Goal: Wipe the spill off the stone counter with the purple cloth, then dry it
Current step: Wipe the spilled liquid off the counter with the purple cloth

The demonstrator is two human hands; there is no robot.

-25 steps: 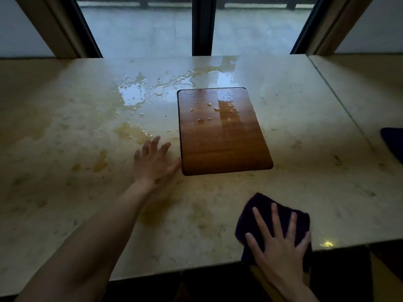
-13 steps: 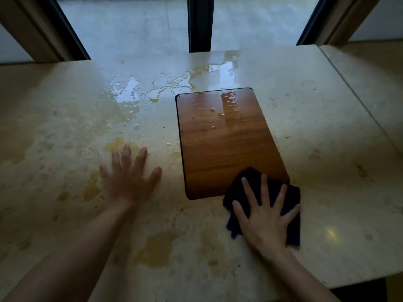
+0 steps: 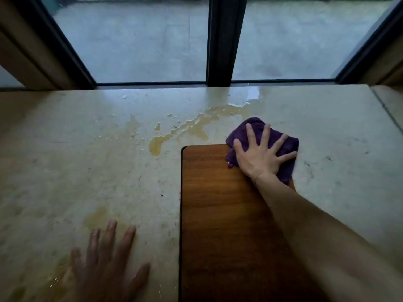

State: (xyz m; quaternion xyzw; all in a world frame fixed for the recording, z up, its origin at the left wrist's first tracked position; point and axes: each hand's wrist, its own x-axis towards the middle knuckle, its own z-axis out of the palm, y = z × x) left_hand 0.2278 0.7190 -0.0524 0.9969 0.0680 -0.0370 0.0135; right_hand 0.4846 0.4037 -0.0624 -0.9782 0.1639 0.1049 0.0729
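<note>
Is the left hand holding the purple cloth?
No, the left hand lies flat on the bare counter, while the right hand presses the cloth.

cloth (image 3: 281,139): deep purple, plain, no print
counter (image 3: 65,166): pale cream-beige stone, faint mottling, small dark flecks; darker tan at upper left of frame
spill (image 3: 185,129): amber-yellow, glossy, whitish-blue glare at its far end, upper centre of frame
stain patch (image 3: 98,216): dull yellow-tan, lower left
board (image 3: 218,214): reddish-brown wood, fine horizontal grain, thin black edge
window frame (image 3: 220,40): black
window surround (image 3: 24,55): tan
floor outside (image 3: 135,40): grey-blue, blotchy
</note>
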